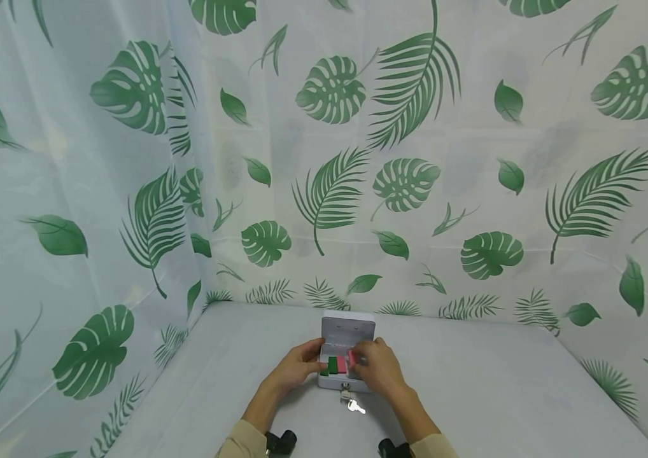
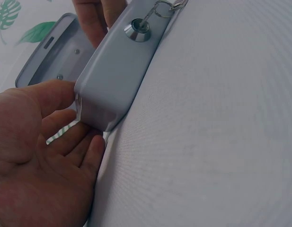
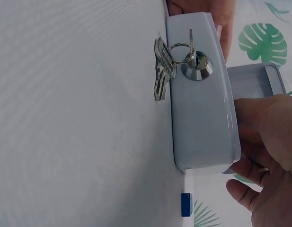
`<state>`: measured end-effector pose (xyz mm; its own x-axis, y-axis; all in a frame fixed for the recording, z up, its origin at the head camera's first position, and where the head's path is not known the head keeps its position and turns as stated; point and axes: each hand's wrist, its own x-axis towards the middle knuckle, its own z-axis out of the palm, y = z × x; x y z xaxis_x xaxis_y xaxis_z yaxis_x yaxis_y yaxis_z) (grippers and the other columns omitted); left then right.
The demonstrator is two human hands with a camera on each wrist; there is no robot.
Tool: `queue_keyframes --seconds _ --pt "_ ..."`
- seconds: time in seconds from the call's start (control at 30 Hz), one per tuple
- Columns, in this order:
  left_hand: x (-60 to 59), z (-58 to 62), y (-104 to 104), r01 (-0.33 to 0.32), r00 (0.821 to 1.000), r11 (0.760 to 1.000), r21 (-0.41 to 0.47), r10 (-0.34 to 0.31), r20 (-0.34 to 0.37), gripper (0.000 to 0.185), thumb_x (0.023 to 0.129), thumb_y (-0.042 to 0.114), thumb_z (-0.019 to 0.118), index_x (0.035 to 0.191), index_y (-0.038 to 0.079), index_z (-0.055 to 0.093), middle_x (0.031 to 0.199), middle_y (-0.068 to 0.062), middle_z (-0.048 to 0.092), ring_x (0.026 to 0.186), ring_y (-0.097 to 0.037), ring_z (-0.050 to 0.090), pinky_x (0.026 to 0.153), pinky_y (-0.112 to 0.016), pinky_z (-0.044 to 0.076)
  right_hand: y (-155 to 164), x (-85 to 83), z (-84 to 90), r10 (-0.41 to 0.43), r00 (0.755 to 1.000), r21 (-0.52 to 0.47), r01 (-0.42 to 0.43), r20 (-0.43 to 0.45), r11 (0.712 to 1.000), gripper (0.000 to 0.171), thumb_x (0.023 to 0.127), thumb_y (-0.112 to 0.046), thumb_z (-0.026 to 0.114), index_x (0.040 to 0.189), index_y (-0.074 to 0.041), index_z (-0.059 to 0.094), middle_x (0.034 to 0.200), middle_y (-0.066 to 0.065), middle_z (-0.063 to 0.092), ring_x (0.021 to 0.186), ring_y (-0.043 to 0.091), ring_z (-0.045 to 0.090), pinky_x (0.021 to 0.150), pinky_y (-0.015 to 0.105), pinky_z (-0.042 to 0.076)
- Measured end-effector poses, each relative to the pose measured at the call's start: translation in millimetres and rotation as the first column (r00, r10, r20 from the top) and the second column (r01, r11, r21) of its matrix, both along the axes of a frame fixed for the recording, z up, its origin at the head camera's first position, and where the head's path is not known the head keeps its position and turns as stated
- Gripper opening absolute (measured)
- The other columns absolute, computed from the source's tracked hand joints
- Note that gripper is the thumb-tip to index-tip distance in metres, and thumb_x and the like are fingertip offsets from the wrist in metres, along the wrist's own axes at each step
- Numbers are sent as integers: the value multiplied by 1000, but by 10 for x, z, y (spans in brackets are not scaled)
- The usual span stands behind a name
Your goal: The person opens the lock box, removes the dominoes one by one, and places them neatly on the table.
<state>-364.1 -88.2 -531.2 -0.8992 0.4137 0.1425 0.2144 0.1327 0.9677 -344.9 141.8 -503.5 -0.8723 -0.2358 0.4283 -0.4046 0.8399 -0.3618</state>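
A light grey metal cash box [image 1: 332,383] sits on the table with its lid [image 1: 349,328] raised at the back. My left hand [image 1: 295,367] grips its left end, thumb over the rim and fingers along the outer wall. Inside lie small green pieces [image 1: 332,365] and a red piece [image 1: 342,364]. Reaching over the right side, my right hand [image 1: 380,367] pinches a pink piece [image 1: 351,357] at the fingertips, largely covered by the fingers. A key sits in the front lock [image 3: 197,66], and a second key [image 3: 161,78] hangs from its ring.
The white-covered table [image 1: 490,375] stretches out on both sides of the box. A small blue block [image 3: 186,204] shows past the box's right end in the right wrist view. Leaf-print curtains [image 1: 324,191] stand behind and to the left.
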Motion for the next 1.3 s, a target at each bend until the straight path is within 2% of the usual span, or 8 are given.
queue_keyframes --seconds 0.47,0.93,1.3 --pt "-11 -15 -14 3 1000 1000 11 -3 7 65 96 5 69 154 -4 43 160 -25 44 149 -45 41 123 -57 33 66 -2 6 -36 999 -20 36 19 999 26 78 -12 89 103 -7 81 105 5 78 95 22 62 83 44 55" --pt "-10 -29 -15 -6 1000 1000 4 6 8 65 96 8 71 154 -3 45 159 -24 45 149 -44 43 123 -56 35 126 16 36 -57 998 -41 58 26 997 29 78 -11 88 105 -5 79 109 9 77 96 24 62 84 46 55" --pt "-15 -8 0 4 1000 1000 11 -4 13 65 96 7 70 155 -3 44 160 -24 45 149 -44 42 123 -57 34 196 -2 67 -88 994 -49 92 67 995 28 79 -12 87 105 -7 80 111 8 78 92 21 60 77 39 51"
